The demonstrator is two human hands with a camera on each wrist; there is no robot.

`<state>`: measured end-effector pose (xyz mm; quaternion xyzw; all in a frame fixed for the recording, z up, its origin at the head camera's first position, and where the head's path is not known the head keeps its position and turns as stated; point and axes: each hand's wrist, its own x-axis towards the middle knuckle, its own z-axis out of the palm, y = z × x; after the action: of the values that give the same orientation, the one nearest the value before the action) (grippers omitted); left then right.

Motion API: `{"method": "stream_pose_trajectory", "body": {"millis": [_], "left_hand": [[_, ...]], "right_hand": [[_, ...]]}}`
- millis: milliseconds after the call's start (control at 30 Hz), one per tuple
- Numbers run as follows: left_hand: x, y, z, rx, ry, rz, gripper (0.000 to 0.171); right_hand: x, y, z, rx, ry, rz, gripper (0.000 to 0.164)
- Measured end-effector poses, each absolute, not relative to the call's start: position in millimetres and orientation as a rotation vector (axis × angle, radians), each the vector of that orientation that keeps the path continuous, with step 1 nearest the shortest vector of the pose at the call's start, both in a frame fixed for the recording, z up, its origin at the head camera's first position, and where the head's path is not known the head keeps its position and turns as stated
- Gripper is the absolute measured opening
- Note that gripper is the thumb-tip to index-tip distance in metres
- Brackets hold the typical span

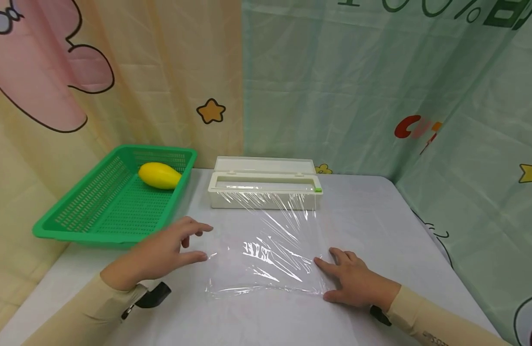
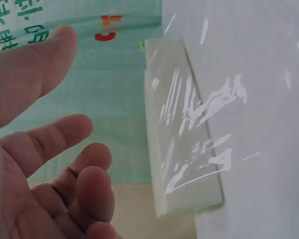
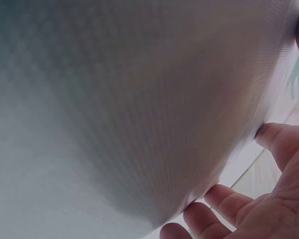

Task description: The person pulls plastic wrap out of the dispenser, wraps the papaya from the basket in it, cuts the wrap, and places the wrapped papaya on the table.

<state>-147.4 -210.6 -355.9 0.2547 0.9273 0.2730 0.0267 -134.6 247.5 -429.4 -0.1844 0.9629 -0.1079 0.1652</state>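
Note:
A clear sheet of plastic wrap (image 1: 266, 262) runs from the front of a white wrap dispenser (image 1: 266, 201) down over the white table. My left hand (image 1: 166, 252) is held beside the wrap's left edge, thumb and fingers apart, with nothing in it. In the left wrist view, the left hand (image 2: 45, 169) shows loosely bent fingers, and the dispenser (image 2: 182, 134) appears beyond them. With spread fingers, my right hand (image 1: 354, 281) touches the wrap's lower right edge on the table. The right wrist view has the right hand's fingers (image 3: 281, 142) against a pale, blurred surface.
At the left stands a green slotted basket (image 1: 114, 236) holding a smooth yellow oblong fruit (image 1: 159, 175). The dispenser's lid (image 1: 264, 165) is raised behind it, and a small green piece (image 1: 318, 190) sits at its right end. Printed curtains (image 1: 356, 96) hang around the table.

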Motion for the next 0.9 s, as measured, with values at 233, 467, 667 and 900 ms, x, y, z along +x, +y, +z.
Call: {"method": "stream_pose_trajectory", "body": {"millis": [233,467,667,900], "left_hand": [[-163.5,-229.2,-321.0,0.734,2.993,0.952,0.058],[-181.2,-244.2,-297.7,0.571,3.052,1.029,0.060],[-202.3,-262.4,-291.9,0.446,3.040,1.090,0.063],[-236.2,-286.8,-286.8,0.297,2.978,1.113,0.067]], "right_hand": [[-134.6,249.2,-429.9,-0.544,2.756,-0.303,0.085],[-135.1,247.3,-429.4,-0.535,2.753,-0.302,0.086],[-135.4,245.6,-427.9,-0.525,2.746,-0.301,0.086],[-135.4,244.9,-427.3,-0.511,2.741,-0.297,0.087]]}}
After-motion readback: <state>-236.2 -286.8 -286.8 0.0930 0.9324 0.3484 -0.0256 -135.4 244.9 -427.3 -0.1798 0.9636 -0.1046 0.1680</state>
